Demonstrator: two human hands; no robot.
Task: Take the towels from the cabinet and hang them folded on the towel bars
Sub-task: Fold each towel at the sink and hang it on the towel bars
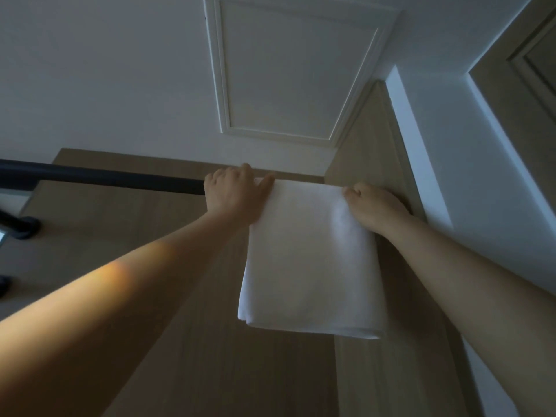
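Wood-grain panels (186, 296) fill the lower half of the head view, under a white ceiling with a framed hatch (294, 70). Across them runs a dark towel bar (105, 177), and our white folded towel (310, 260) hangs over its right end, the folded bottom edge hanging free. Our left hand (233, 194) grips the towel's top left corner, fingers curled over the bar and thumb laid flat on the cloth's front. Our right hand (373, 206) clutches the top right corner with curled fingers. The fingertips of both hands are hidden behind the bar. The bar's right stretch is hidden under the towel, and its left end is cut off by the frame. A dark bracket (25, 227) at the left edge is hard to make out.
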